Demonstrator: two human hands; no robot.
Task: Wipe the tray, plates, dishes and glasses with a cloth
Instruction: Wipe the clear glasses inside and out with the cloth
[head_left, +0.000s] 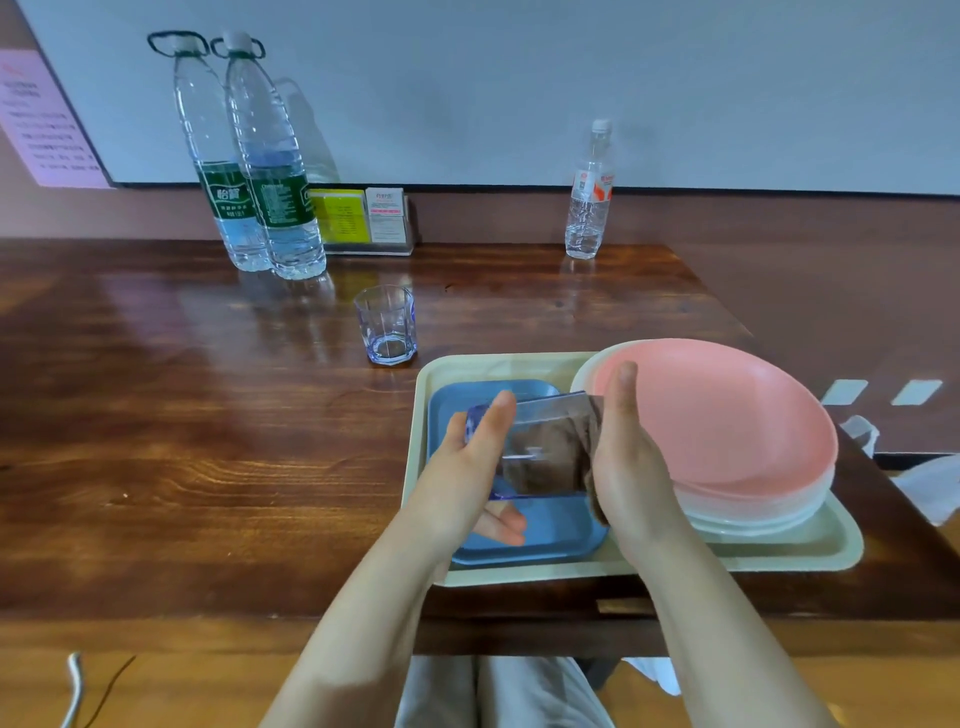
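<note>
My left hand (470, 467) grips a clear bluish glass (535, 436), held on its side above the blue square dish (550, 530). A brown cloth (556, 457) is stuffed inside the glass, and my right hand (631, 467) holds the cloth at the glass's mouth. The blue dish lies in the left half of a cream tray (779, 556). A stack of plates with a pink plate (727, 415) on top fills the tray's right half. A second empty glass (387, 325) stands upright on the wooden table, beyond the tray.
Two large water bottles (260, 171) stand at the back left against the wall, a card holder (363, 221) beside them. A small bottle (589, 192) stands at the back right. The table's front edge (208, 608) runs just before my lap.
</note>
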